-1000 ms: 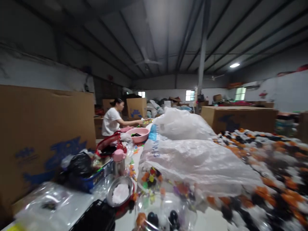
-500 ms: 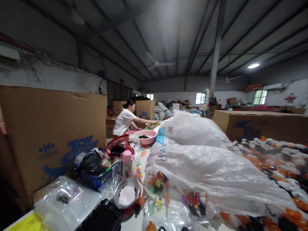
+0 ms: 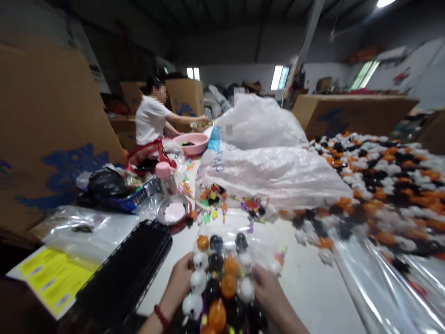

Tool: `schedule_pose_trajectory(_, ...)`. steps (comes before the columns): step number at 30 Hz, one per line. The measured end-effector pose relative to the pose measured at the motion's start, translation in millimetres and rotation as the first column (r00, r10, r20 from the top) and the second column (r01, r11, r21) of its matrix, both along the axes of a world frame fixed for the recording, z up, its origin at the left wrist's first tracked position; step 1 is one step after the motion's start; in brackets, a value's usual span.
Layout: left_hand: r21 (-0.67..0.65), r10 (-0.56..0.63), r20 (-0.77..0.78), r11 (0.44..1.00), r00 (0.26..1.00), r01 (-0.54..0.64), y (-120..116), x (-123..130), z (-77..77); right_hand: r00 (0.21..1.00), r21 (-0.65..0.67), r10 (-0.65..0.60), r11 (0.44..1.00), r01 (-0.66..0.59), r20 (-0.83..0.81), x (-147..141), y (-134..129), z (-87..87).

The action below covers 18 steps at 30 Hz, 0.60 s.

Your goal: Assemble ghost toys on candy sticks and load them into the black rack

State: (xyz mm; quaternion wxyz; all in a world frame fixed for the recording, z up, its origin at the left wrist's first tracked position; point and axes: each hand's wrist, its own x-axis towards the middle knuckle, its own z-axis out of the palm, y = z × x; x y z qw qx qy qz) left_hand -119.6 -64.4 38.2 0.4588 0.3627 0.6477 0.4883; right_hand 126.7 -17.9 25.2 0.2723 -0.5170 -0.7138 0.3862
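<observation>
A clear plastic bag (image 3: pixel 227 239) packed with round orange, white and black toys (image 3: pixel 227 285) is low in front of me, some resembling pumpkins and skulls. My left hand (image 3: pixel 181 278), a dark red bead bracelet on its wrist, grips the bag's left side. On the opposite side my right hand (image 3: pixel 268 284) holds it too, fingers partly hidden and slightly blurred. Just beyond the bag, small colourful toys (image 3: pixel 215 195) lie by a large white plastic sack (image 3: pixel 271 174).
A black plastic basket (image 3: pixel 121 273) and yellow printed sheets (image 3: pixel 52 278) are at left. Behind them stand a metal bowl (image 3: pixel 161 212) and a pink-topped flask (image 3: pixel 167 178). Loose toys (image 3: pixel 389 171) are heaped at right, near clear bags (image 3: pixel 365 278). A person (image 3: pixel 151 113) works farther back.
The view has tilted down and shifted. Both my hands and the filled bag between them now show at the bottom; neither hand was visible before.
</observation>
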Motion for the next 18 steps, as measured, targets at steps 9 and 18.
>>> schedule_pose_trajectory(9,0.108,0.104,-0.325,0.991,0.94,-0.072,14.9,-8.1,19.7,0.978,0.188,-0.173,0.963,0.193,-0.119,-10.7,21.0,18.2)
schedule_pose_trajectory(18,0.245,0.127,-0.676,0.968,0.726,0.06,6.0,-7.0,38.4,0.991,0.343,-0.115,0.93,0.131,-0.068,-6.6,13.7,42.1)
